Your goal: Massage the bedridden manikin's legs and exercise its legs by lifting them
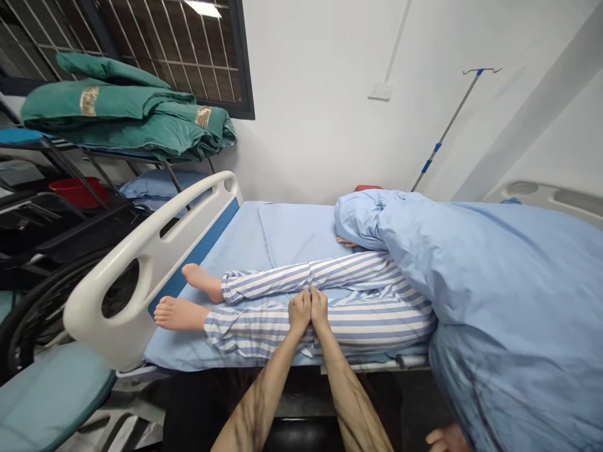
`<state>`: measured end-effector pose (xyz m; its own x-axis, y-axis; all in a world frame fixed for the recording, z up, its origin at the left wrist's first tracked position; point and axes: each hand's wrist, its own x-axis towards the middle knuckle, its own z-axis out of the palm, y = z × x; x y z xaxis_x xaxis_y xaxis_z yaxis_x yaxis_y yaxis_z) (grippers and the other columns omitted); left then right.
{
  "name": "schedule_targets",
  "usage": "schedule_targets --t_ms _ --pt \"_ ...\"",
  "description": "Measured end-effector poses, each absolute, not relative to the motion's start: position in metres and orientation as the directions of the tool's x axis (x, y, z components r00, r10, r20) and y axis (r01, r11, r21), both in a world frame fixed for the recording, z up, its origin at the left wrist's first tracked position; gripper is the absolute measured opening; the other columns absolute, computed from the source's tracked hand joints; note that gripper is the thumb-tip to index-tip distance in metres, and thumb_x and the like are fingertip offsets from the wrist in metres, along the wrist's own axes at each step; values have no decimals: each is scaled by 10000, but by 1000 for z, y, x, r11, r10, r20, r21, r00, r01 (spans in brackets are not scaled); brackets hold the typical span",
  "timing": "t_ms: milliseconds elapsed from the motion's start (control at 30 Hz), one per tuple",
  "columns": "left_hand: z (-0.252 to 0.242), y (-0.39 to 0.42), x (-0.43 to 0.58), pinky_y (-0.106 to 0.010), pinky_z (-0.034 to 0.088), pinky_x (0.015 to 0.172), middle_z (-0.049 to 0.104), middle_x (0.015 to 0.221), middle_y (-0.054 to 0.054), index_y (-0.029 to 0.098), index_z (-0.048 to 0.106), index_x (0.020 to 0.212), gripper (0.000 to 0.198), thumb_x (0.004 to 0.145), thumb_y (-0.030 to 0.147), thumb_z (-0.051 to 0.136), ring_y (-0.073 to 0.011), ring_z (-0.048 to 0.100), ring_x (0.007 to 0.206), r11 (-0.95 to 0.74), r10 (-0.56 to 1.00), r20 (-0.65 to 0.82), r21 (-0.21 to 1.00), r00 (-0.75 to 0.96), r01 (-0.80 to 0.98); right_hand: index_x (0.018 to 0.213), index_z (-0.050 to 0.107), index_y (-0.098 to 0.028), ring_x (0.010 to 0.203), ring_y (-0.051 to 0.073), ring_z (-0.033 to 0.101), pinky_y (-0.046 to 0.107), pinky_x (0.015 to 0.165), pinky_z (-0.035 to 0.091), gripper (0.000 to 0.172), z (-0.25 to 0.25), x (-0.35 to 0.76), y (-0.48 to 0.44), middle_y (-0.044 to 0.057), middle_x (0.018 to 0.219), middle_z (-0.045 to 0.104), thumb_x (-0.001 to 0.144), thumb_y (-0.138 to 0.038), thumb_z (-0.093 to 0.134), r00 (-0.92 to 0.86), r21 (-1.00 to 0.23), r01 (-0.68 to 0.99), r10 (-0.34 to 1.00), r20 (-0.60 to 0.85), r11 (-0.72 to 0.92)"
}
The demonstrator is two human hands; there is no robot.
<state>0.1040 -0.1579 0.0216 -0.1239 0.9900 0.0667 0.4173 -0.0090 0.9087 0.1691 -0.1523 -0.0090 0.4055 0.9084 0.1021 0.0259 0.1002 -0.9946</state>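
"Head view: where to look first?"

"At the striped trousers (pixel 358 323), around two outstretched legs (pixel 264 320) on the bed (pixel 296 229), hidden toward the waist by a blue quilt (pixel 494 263)."

"And the hands?"

"Left hand (pixel 298 311) and right hand (pixel 319 306) side by side about the near knee, right up against each other, curled in with fingertips toward the gap between the legs. Clamped on a fold of trouser, or merely resting? Cannot tell from here."

"Any advice for good handling at that spot?"

"Probably best to use even, gentle force from both sides, with forearms (pixel 271 376) matched as now. Better to avoid leaning hard on the joint. Watch the gathered cloth on the far leg, just beyond the fingertips; likely to drag or twist under a lopsided pull."

"Farther down?"

"Near foot (pixel 181 314) and far foot (pixel 202 281), both bare, out past the cuffs and close to the white footboard (pixel 155 267). Worth sparing from a knock, so move slowly."

"And at the other end?"

"Quilt heaped across the thighs and hanging over the near side of the bed. Looks bulky; perhaps apt to slide, so steer clear of tugging. Beyond, near the wall, a drip pole (pixel 456 119), well apart from the hands."
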Motion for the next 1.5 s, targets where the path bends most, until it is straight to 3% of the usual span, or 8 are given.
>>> schedule_targets --t_ms 333,467,600,967,1167,1367,1500 --pt "20 -155 102 -277 337 661 669 687 -82 199 548 611 415 986 279 390 -169 574 666 -30 996 73 839 -56 543 545 438 -227 562 138 405 285 561 354 485 15 173 -157 -18 513 455 807 -635 459 384 -989 116 915 127 89" --pt "22 -155 103 -282 281 625 588 604 -59 209 457 537 465 989 281 373 -162 517 619 -9 994 67 844 -89 536 527 356 -241 514 109 339 274 538 302 533 61 189 -157 -58 484 342 858 -649 450 354 -964 191 904 241 183" --pt "22 -155 104 -287 239 604 511 545 -35 216 365 507 495 993 306 372 -152 445 573 -5 995 55 849 -79 528 561 366 -234 523 106 340 267 560 309 515 99 204 -153 -55 509 370 937 -583 402 311 -923 251 879 361 291" --pt "19 -158 104 -302 253 638 486 563 -33 223 354 544 445 981 308 359 -154 417 590 -53 997 79 830 -23 555 575 379 -241 552 153 416 298 586 253 425 0 209 -173 -11 523 433 936 -465 378 223 -853 512 942 251 106" --pt "22 -159 106 -287 274 625 449 536 -4 218 363 540 439 970 303 377 -134 393 585 -36 998 59 855 -27 518 546 352 -240 542 142 385 285 575 269 475 5 213 -167 -28 506 404 908 -548 365 340 -928 361 914 220 89" --pt "61 -145 121 -264 351 563 339 446 21 245 310 510 484 983 348 309 -109 367 497 31 1000 -31 974 -4 226 520 366 -240 525 139 373 277 552 304 516 6 214 -166 -36 463 383 868 -617 422 419 -980 166 892 172 111" --pt "85 -139 142 -260 352 517 301 428 29 265 254 514 501 992 411 279 -97 330 446 10 1000 -10 998 6 57 514 372 -241 513 130 357 281 551 313 522 8 216 -164 -41 462 370 859 -629 432 424 -991 87 897 128 100"
